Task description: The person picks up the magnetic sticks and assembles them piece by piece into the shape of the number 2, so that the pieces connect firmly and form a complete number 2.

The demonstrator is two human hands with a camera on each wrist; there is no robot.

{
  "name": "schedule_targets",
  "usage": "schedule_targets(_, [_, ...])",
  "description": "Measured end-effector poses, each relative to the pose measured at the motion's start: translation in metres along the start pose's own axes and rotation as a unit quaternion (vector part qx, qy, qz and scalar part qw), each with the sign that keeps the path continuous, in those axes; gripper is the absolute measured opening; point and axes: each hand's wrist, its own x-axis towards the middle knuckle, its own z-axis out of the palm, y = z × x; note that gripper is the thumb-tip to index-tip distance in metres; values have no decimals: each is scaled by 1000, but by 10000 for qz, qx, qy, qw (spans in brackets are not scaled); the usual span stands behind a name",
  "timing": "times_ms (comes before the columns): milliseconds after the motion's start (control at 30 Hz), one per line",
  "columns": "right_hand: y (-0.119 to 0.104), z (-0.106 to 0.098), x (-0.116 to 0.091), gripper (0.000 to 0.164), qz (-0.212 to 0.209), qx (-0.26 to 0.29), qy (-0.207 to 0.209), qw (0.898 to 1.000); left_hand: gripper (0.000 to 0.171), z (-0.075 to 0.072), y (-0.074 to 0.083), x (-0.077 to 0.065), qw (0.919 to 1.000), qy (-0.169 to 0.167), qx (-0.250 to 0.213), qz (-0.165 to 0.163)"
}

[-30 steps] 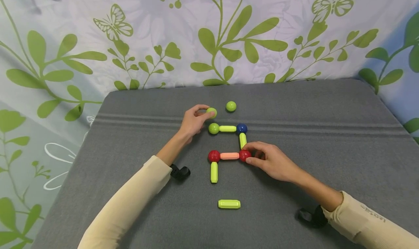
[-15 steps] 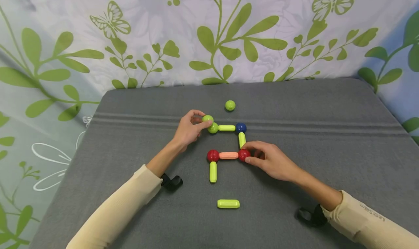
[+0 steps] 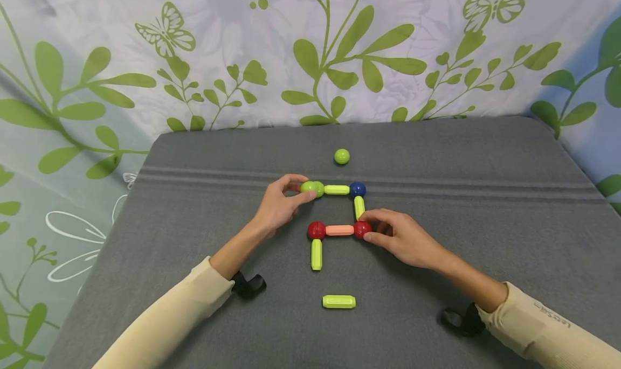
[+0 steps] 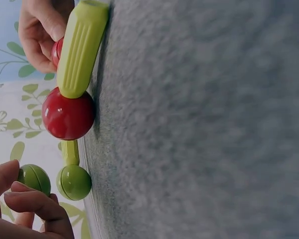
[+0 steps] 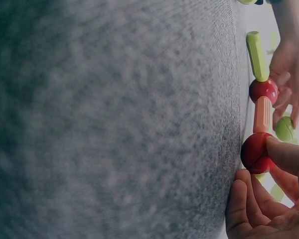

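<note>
My left hand [image 3: 277, 204] pinches a green ball [image 4: 34, 178] between thumb and fingers. In the left wrist view that ball hangs above the table, apart from the green ball [image 4: 74, 182] ending a chain of balls and rods. From there the chain runs through a yellow-green rod [image 3: 337, 189], a blue ball [image 3: 357, 189], another yellow-green rod [image 3: 359, 203], a red ball [image 3: 361, 229], a salmon rod [image 3: 339, 230], a second red ball [image 3: 317, 230] and a yellow-green rod [image 3: 316, 255]. My right hand [image 3: 405, 239] pinches the right-hand red ball.
A loose green ball [image 3: 342, 156] lies beyond the chain. Nearer me lies a loose yellow-green rod [image 3: 338, 301]. The grey cloth table [image 3: 218, 315] meets a leaf-patterned curtain [image 3: 233, 46] at its far edge. Black straps circle both wrists.
My left hand has carried its green ball toward me and slightly left, so it now overlaps the chain's green end ball in the head view. The right hand stays on the red ball.
</note>
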Motion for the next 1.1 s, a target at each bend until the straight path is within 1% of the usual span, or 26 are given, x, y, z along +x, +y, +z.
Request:
schedule_targets(167, [-1, 0, 0, 25, -1, 10, -1, 10000, 35, -2, -2, -6, 9998, 7, 168, 116])
schedule_targets(267, [-1, 0, 0, 25, -19, 27, 1, 10000, 35, -4, -4, -8, 9995, -8, 270, 131])
schedule_targets(400, [-1, 0, -1, 25, -32, -17, 24, 10000, 36, -6, -6, -10, 9992, -145, 353, 89])
schedule_targets(533, [0, 1, -1, 26, -4, -42, 25, 10000, 37, -7, -7, -14, 9984, -276, 463, 141])
schedule_targets(733, [0, 0, -1, 25, 27, 1, -8, 10000, 36, -6, -7, -25, 9974, -473, 470, 261])
schedule_targets(867, [-1, 0, -1, 25, 44, 8, -13, 10000, 36, -7, -9, -31, 9968, -580, 463, 284])
schedule_targets(1100, [-2, 0, -1, 26, 62, -28, -15, 10000, 43, -10, -12, -36, 9966, -598, 507, 272])
